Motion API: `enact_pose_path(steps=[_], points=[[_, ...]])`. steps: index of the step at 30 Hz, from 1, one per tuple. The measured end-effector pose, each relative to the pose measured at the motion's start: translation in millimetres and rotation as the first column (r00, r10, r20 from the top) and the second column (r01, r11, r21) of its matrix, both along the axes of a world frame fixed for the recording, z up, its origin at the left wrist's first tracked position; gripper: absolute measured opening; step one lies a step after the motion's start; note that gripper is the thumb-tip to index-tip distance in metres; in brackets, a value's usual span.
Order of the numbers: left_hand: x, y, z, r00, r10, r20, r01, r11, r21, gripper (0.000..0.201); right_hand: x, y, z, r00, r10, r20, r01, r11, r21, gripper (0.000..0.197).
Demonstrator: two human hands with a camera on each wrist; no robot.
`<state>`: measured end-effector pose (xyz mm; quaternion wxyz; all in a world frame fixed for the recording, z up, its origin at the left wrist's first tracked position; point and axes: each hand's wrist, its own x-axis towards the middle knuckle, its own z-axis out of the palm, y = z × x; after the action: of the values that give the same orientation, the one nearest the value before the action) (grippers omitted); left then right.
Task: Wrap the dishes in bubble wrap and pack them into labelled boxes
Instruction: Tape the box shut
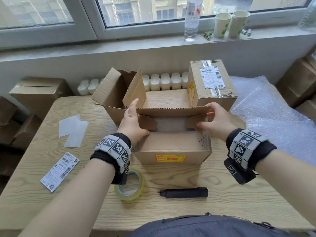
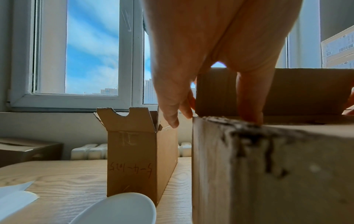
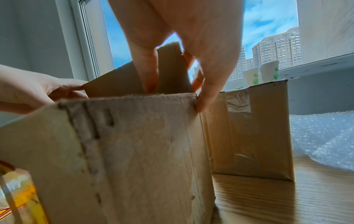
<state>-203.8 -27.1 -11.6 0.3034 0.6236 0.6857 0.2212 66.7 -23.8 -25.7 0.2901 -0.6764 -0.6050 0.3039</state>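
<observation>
Near box (image 1: pixel 172 147): cardboard, standing on the wooden surface (image 1: pixel 222 194), with a red-and-yellow sticker on the front wall; its two short end flaps are folded inward, and the long far flap (image 1: pixel 171 111) stands up between both hands.
Inside the near box: a pale, bubble-wrapped bundle (image 1: pixel 168 124) shows in the gap between the end flaps; what it wraps cannot be told.
Left hand (image 1: pixel 132 124): grasping the left end of the far flap, thumb in front, fingers behind it.
Right hand (image 1: pixel 216 119): grasping the right end of the same flap, thumb inside the box, fingers over the outer edge.
Open box (image 1: pixel 116 94): just beyond the left grip, flaps up; its contents are hidden.
Taped box (image 1: pixel 212 84): just beyond the right grip, shut with clear tape, with a shipping label on top.
Bubble wrap sheet (image 1: pixel 273 117): spread out to the right of the right grip.
White dish (image 2: pixel 118 210): on the surface behind the left wrist, seen only in the left wrist view.
Tape roll (image 1: pixel 130 184): on the surface under the left wrist.
Black marker (image 1: pixel 184 192): lying near the tape roll, on the person's side of the near box.
Loose label (image 1: pixel 59 171): flat on the surface left of the left forearm.
Window sill: two paper cups (image 1: pixel 230 24) and a clear bottle (image 1: pixel 191 19).
</observation>
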Motion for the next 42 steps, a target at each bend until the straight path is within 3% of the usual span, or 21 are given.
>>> enact_pose_path(steps=[6,10,13,16,18,23,33,37,40,42], points=[[-3.6,-1.3,-1.9,0.985,-0.089,-0.145,0.101,0.992,0.080,0.046,2.5,-3.9,-0.6,0.995,0.098,0.009,-0.098,0.995,0.028,0.027],[0.4,-10.0,-4.1,0.981,-0.129,-0.147,0.137,0.990,0.044,0.032,0.0,-11.4,1.9,0.983,0.181,0.012,-0.180,0.982,-0.062,0.035],[10.6,-25.6,-4.1,0.968,-0.123,-0.221,0.111,0.992,-0.062,0.045,-4.5,-17.4,4.0,0.974,0.223,0.032,-0.218,0.968,-0.125,0.048],[32.9,-46.8,-5.8,0.853,-0.139,-0.503,0.112,0.990,-0.084,0.075,-10.6,-21.6,4.6,0.958,0.267,0.105,-0.249,0.956,-0.154,0.061],[51.1,-60.6,-11.4,0.773,-0.180,-0.608,0.124,0.983,-0.134,0.089,-13.3,-22.8,3.6,0.958,0.258,0.127,-0.238,0.959,-0.155,0.065],[69.3,-68.2,-25.3,0.691,-0.238,-0.682,0.127,0.969,-0.210,0.088,-14.6,-26.3,1.0,0.962,0.213,0.171,-0.183,0.967,-0.178,0.066],[49.8,-27.7,-33.0,0.609,-0.331,-0.721,0.329,0.932,-0.151,0.074,-18.2,-52.9,5.5,0.926,0.172,0.337,-0.113,0.976,-0.189,0.068],[50.1,-17.2,-32.7,0.670,-0.252,-0.699,0.217,0.966,-0.140,0.071,-11.2,-62.9,6.9,0.919,0.192,0.344,-0.133,0.973,-0.186,0.066],[50.5,-14.8,-30.7,0.819,-0.115,-0.562,0.008,0.982,-0.190,0.074,-8.4,-75.1,5.9,0.911,0.242,0.333,-0.189,0.965,-0.184,0.068],[53.5,-14.5,-32.1,0.941,0.010,-0.339,-0.093,0.969,-0.228,0.075,-8.7,-83.2,4.8,0.898,0.297,0.325,-0.246,0.951,-0.189,0.070]])
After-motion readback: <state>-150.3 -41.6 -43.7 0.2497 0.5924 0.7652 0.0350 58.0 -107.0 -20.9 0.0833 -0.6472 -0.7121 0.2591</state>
